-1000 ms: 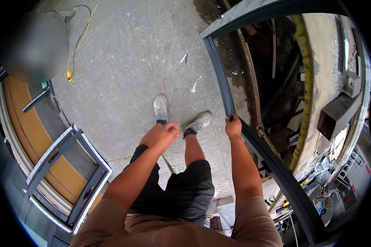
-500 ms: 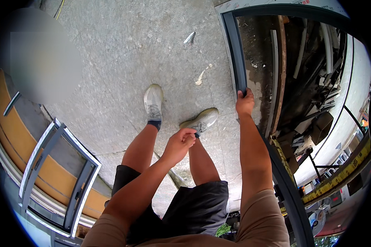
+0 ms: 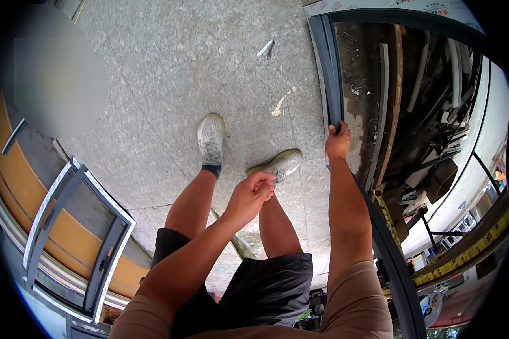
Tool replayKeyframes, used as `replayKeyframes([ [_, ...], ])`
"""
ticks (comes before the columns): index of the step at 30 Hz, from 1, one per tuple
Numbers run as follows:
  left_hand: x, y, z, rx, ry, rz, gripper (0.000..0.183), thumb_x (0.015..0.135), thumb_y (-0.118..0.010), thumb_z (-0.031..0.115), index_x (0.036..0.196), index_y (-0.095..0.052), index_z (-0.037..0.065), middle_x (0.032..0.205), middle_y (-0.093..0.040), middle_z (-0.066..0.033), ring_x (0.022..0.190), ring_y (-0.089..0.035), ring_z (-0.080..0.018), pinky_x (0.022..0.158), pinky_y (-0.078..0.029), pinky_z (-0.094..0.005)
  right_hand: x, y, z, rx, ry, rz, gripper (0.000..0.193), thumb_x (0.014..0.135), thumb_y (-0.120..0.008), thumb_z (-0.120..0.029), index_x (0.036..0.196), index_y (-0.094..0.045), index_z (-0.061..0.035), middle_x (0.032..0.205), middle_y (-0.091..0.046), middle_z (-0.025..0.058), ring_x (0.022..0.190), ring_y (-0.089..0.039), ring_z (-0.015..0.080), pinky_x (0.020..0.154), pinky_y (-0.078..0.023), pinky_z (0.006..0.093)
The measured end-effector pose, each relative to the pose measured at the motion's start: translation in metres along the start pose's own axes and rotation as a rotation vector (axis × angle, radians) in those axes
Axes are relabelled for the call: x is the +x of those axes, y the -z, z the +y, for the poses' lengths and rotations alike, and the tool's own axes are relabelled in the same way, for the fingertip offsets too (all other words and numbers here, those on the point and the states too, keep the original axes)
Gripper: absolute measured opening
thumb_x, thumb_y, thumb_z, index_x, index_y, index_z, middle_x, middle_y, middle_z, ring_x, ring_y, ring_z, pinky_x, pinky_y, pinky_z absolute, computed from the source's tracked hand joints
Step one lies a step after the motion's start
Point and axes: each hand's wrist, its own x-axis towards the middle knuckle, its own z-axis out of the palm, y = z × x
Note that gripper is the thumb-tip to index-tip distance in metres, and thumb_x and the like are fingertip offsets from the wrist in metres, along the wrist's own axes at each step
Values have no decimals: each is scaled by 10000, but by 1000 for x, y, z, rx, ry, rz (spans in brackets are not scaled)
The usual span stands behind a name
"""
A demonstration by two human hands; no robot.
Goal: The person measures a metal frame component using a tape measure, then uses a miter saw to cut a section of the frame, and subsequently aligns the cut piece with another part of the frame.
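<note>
My right hand (image 3: 338,141) is closed around the dark grey side bar of a large metal window or door frame (image 3: 333,73), which stands at my right. Pale film with print covers part of the frame's outer face. In front of my body, my left hand (image 3: 251,198) is held with thumb and fingers pinched together, clear of the frame. Whether anything small sits between those fingertips is hidden.
A smaller grey frame with white edging (image 3: 54,212) leans at the left by tan panels (image 3: 68,257). On the concrete floor lies a shiny metal scrap (image 3: 266,48). Beyond the large frame are long strips (image 3: 383,107), heaped offcuts and a yellow-and-black beam (image 3: 469,251).
The view has shifted slightly, so the large frame appears a little farther right. My right hand keeps its grip, and my left hand stays pinched in nearly the same place.
</note>
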Motion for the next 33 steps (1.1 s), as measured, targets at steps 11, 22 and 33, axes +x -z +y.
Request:
replayKeyframes([
  [11, 1, -3, 8, 9, 29, -18, 292, 1106, -565, 216, 1299, -634, 8, 1087, -685, -84, 987, -676, -131, 907, -566, -280, 1, -6, 7, 36, -46, 12, 419, 952, -729, -176, 1281, -641, 68, 1234, -669, 308, 1145, -646, 484, 1007, -510, 486],
  [22, 4, -2, 6, 2, 39, -30, 294, 1106, -559, 214, 1306, -630, 12, 1080, -692, -84, 996, -676, -134, 912, -559, -282, 6, -9, 10, 30, -24, 10, 413, 951, -734, -179, 1269, -645, 69, 1221, -680, 303, 1138, -651, 481, 1005, -515, 477],
  [33, 7, -1, -3, -115, 4, -69, 261, 1102, -554, 179, 1284, -628, 7, 1047, -677, -78, 969, -663, -131, 898, -556, -273, 37, -5, 0, -291, -77, -195, 494, 948, -734, -314, 1323, -658, -3, 1265, -693, 246, 1181, -656, 437, 1006, -530, 495],
])
